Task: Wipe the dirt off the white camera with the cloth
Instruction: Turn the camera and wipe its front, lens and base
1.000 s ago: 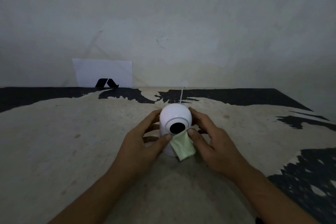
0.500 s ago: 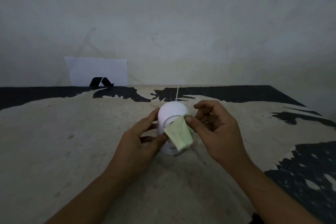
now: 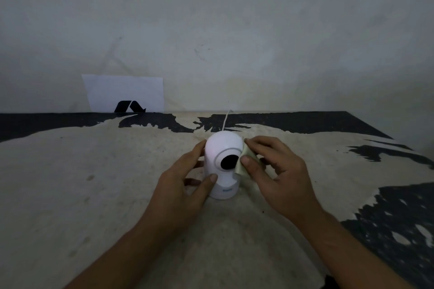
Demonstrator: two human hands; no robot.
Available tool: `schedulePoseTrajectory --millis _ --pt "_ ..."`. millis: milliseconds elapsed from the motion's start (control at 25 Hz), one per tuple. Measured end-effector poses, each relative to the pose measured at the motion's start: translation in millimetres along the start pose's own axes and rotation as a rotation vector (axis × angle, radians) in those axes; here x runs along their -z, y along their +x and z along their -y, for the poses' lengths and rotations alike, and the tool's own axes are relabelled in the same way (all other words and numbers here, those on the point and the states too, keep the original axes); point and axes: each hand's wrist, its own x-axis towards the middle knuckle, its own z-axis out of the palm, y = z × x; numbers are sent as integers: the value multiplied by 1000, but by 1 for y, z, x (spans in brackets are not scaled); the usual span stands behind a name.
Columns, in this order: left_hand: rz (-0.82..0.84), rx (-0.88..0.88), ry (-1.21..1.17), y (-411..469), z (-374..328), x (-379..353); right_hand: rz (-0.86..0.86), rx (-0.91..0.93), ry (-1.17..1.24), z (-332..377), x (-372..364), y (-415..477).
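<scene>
The small white dome-shaped camera [image 3: 223, 164] with a round black lens stands upright at the middle of the worn beige and black surface [image 3: 94, 183], and a thin white cable goes from its back toward 12 o'clock. The left hand [image 3: 185, 185] is curled around the camera body from 9 o'clock, the thumb pressing on the lower front, so it holds the camera steady. The right hand [image 3: 270, 171] pinches the small pale green cloth [image 3: 244, 162] between thumb and fingers and presses it on the camera's side at 3 o'clock. Half a second ago this cloth covered the lens; now the lens is bare, so the wiping has moved from the front to the side. The light is dim, so I cannot say whether dirt remains. Probably the back and top are still to do.
</scene>
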Motion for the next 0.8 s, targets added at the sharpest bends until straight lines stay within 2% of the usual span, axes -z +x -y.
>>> schedulePoseTrajectory --millis 160,200,320,400,480,600,800 --pt "7 -3 -3 0 -1 0 236 -120 2 -10 11 0" --pt "11 -6 -2 0 -1 0 241 -136 20 -10 12 1" --pt "17 -10 -7 -1 -4 1 59 -150 102 -2 7 4" --pt "18 -14 -12 -1 -5 3 -1 -187 136 1 1 4" --pt "15 -21 -13 -1 -6 3 47 -196 108 -2 1 1" --pt "9 -28 -11 -2 -5 2 211 -214 80 -9 8 -2" --pt "13 -23 -31 -1 -2 3 270 -195 65 -10 9 -2"
